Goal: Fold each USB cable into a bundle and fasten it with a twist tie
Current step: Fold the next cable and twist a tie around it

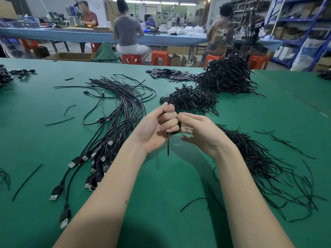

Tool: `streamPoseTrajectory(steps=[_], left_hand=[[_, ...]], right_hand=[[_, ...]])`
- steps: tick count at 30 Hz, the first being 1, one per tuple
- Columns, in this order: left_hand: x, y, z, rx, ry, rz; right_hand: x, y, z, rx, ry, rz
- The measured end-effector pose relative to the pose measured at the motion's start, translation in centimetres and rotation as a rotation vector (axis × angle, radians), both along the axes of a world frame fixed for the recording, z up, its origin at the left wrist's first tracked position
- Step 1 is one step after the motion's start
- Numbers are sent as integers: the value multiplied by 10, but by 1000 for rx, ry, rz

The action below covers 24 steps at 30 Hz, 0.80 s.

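above the green table point(161, 203), both hands grip a folded usb cable point(168, 145).

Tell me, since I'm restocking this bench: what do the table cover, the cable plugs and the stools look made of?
Table cover: green, matte, seemingly a rubber or vinyl mat; no weave shows.
Cable plugs: bright silvery metal shells in black molded grips, probably plastic or rubber.
Stools: glossy orange-red, likely molded plastic.

Green table point(161, 194) bears loose USB cables point(114, 122), twist ties point(268, 167), bundled piles point(227, 76).
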State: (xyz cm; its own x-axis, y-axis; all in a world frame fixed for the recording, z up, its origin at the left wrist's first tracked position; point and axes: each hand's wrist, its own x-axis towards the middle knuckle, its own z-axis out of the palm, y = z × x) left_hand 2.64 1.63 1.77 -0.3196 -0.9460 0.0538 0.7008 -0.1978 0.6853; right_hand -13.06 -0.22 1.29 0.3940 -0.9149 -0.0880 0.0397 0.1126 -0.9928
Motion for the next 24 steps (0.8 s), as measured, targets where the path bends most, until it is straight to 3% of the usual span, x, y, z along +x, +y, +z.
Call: streamPoseTrajectory(steps=[5, 8, 13, 15, 20, 24], left_hand=[[-22, -10, -6, 16, -408, 367], [-27, -9, -16, -155, -844, 568], [-29, -6, -28, -304, -1231, 578], [-31, -9, -31, -292, -1274, 608], [-30, -7, -31, -304, -991, 511], [-30, -8, -32, -342, -1103, 511]], right_hand=[[8, -6, -7, -244, 249, -350], [4, -6, -2, -255, 170, -419], [0, -6, -1, -179, 52, -371], [4, -5, -4, -171, 50, -369], [11, -5, -6, -259, 80, -431], [7, -5, -5, -331, 153, -431]])
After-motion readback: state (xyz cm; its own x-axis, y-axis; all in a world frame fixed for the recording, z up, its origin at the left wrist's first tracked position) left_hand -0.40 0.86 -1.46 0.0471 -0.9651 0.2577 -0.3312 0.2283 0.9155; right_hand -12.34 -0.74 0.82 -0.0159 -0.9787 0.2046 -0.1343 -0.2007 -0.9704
